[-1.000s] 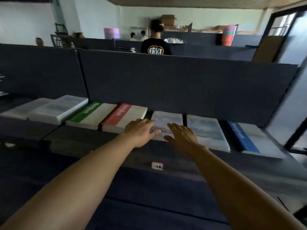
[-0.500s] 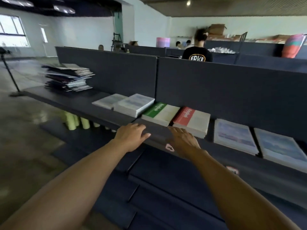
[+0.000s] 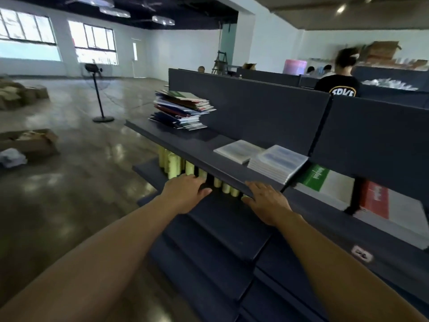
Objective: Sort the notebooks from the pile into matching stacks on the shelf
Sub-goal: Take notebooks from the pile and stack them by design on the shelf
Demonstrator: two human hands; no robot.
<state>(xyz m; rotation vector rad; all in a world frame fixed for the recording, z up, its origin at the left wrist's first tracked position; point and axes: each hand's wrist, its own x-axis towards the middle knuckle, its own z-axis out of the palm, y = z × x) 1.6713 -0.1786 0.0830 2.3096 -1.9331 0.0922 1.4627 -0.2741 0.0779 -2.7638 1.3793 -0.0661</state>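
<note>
A mixed pile of notebooks (image 3: 183, 110) lies at the far left end of the dark shelf (image 3: 185, 147). Sorted stacks sit along the shelf to the right: a thin pale stack (image 3: 239, 151), a taller pale blue stack (image 3: 277, 162), a green-and-white stack (image 3: 325, 182) and a red-and-white stack (image 3: 390, 212). My left hand (image 3: 186, 192) and my right hand (image 3: 267, 202) hover empty, palms down and fingers apart, just below the shelf's front edge.
Yellow rolls (image 3: 176, 165) stand on the lower shelf under the pile. A floor fan (image 3: 98, 94) and open cardboard boxes (image 3: 30, 141) sit on the shiny floor to the left. A person in a black shirt (image 3: 340, 83) stands behind the partition.
The view has swung left along the shelf, from the pale and blue stacks at the right toward the mixed pile. Both hands left the stack they touched and moved left, empty.
</note>
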